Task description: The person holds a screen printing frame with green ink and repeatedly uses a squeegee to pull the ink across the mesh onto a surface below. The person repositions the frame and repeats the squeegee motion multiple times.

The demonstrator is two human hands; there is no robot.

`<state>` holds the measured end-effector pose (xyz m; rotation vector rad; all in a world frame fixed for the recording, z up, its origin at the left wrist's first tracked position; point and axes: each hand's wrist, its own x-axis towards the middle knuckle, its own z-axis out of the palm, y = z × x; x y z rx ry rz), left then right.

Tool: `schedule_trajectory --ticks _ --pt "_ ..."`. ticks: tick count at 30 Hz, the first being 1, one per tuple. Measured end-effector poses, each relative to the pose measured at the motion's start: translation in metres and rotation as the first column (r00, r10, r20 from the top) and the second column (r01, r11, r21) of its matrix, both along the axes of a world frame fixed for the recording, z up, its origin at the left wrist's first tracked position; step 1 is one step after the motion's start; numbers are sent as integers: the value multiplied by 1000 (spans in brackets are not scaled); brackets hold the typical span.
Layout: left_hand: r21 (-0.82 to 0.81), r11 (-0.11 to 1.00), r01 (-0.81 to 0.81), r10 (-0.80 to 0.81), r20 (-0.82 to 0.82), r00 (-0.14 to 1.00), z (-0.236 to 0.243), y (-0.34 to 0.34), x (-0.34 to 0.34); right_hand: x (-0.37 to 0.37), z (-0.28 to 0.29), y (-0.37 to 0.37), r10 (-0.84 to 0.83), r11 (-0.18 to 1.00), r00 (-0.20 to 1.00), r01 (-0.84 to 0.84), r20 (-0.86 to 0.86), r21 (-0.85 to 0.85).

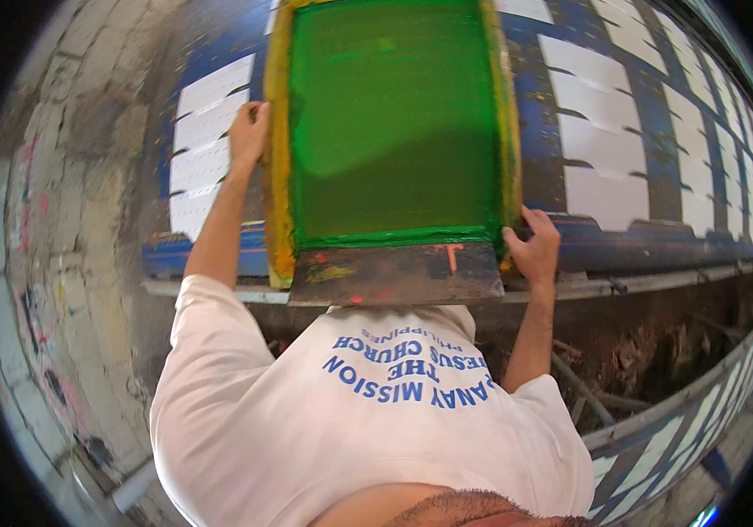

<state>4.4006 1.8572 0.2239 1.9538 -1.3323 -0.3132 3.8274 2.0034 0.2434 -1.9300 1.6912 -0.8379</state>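
Note:
A screen frame with yellowed edges and bright green mesh lies over the long blue table. A dark paint-stained board spans its near end, close against my white shirt. My left hand has curled fingers at the frame's left edge, beside white cut sheets. My right hand grips the lower right edge of the frame, thumb toward the green mesh. What lies under the screen is mostly hidden.
More white cut sheets lie in rows along the table to the right. A block wall with paint marks runs down the left. At lower right, another rack of white sheets stands across a dark gap with metal bars.

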Motion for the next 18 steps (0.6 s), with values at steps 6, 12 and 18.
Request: schedule_trajectory --ticks 6,12,18 --pt "68 997 -29 24 79 997 0 1 -7 6 16 -1 -35 981 992 58 -123 183" --pt "101 995 1 -7 59 998 -7 -1 -3 45 61 12 43 999 991 -42 -128 7" --pt "25 996 82 -84 87 993 -19 -3 4 122 80 49 738 675 662 -721 -131 156"
